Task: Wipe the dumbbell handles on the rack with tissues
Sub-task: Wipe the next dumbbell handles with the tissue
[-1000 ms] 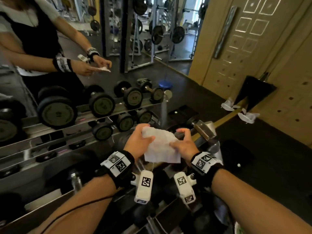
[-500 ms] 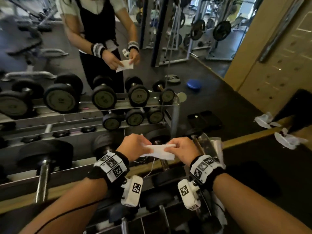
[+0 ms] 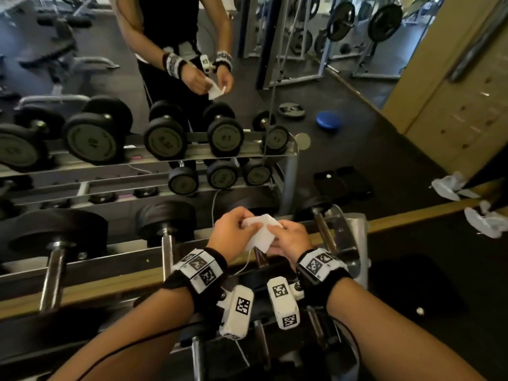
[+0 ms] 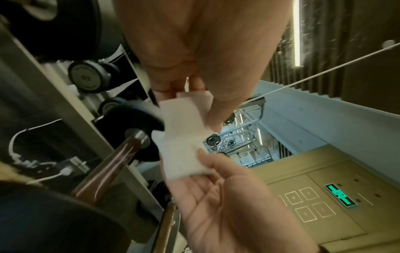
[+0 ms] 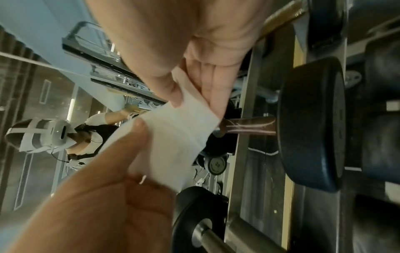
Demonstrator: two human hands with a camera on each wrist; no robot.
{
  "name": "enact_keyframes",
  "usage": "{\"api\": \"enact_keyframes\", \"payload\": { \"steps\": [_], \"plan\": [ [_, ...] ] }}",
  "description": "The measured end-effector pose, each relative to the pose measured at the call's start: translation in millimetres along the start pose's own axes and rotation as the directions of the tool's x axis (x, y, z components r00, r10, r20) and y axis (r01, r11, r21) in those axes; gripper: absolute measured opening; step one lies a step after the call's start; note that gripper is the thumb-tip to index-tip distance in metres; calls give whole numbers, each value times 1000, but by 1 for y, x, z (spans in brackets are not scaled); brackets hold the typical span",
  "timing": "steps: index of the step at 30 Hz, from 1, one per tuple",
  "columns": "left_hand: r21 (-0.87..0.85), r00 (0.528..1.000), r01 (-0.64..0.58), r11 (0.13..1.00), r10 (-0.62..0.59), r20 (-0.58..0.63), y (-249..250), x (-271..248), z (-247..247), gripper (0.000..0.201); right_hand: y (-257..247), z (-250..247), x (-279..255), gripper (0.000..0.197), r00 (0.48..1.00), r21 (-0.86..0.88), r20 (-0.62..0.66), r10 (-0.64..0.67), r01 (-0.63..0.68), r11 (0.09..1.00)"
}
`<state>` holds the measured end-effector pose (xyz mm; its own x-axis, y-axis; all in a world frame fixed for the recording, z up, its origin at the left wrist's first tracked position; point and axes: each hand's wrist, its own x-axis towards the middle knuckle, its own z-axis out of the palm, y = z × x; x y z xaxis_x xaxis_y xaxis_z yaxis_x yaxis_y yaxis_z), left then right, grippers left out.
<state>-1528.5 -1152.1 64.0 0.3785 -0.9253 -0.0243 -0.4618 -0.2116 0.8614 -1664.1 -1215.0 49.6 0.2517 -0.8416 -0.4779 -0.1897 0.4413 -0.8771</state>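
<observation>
Both hands hold one folded white tissue (image 3: 259,232) above the top tier of the dumbbell rack (image 3: 115,259). My left hand (image 3: 233,232) pinches its upper left edge and my right hand (image 3: 288,237) pinches its right side. In the left wrist view the left hand (image 4: 194,95) holds the tissue (image 4: 184,137) from above, beside a shiny dumbbell handle (image 4: 108,167). In the right wrist view the right hand (image 5: 194,101) grips the tissue (image 5: 177,133) near another handle (image 5: 249,128). More chrome handles (image 3: 166,251) (image 3: 324,232) lie on the rack; one is partly hidden under my hands.
A mirror behind the rack shows the rack's reflection (image 3: 165,138) and a person holding a tissue. Crumpled used tissues (image 3: 486,221) lie on the dark floor at the right by the wooden wall (image 3: 453,105). A white cable (image 3: 214,204) hangs behind the rack.
The tissue, spread wide a second ago, has been folded into a smaller wad between both hands. The hands have come closer together and sit farther over the rack's top tier.
</observation>
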Motion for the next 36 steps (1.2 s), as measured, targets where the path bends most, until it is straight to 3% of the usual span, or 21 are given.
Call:
{"api": "enact_keyframes", "payload": {
  "steps": [2,5,9,13,16,19,22,25,29,31,34,36],
  "plan": [
    [-60,997,27,998,-22,72,0,-1,17,7,2,-6,7,20,994,143,97,51,-65,988],
    [-205,977,104,973,-62,202,2,-1,38,18,9,-23,22,21,981,167,189,38,-70,983],
    [-425,971,226,877,-167,174,6,0,64,32,18,-52,49,26,982,-73,190,-9,24,997],
    [-395,959,281,875,-268,88,-7,-8,81,35,20,-68,81,24,982,-264,186,-26,75,962],
    [-110,932,352,929,-359,-45,-27,-22,82,51,17,-81,101,24,977,-507,204,-63,160,847],
    [86,884,465,881,-456,-103,-50,-41,82,75,6,-87,109,13,939,-671,307,-156,329,664],
    [38,874,483,875,-478,-87,-67,-53,86,83,-8,-74,113,7,886,-758,416,-205,462,460],
    [-107,857,503,858,-511,-68,-77,-58,91,82,-22,-51,116,18,823,-787,520,-230,566,247],
    [-158,845,523,837,-534,-35,-89,-60,96,90,-32,-27,123,22,698,-727,643,-315,686,35],
    [-183,843,521,834,-536,-40,-94,-63,98,87,-30,-19,125,23,664,-701,675,-322,713,3],
    [-246,843,515,821,-538,-30,-96,-64,101,79,-22,-15,127,21,656,-656,692,-302,746,115],
    [-277,839,521,807,-545,-11,-97,-64,101,79,-13,-16,130,20,628,-622,729,-271,774,119]
  ]
}}
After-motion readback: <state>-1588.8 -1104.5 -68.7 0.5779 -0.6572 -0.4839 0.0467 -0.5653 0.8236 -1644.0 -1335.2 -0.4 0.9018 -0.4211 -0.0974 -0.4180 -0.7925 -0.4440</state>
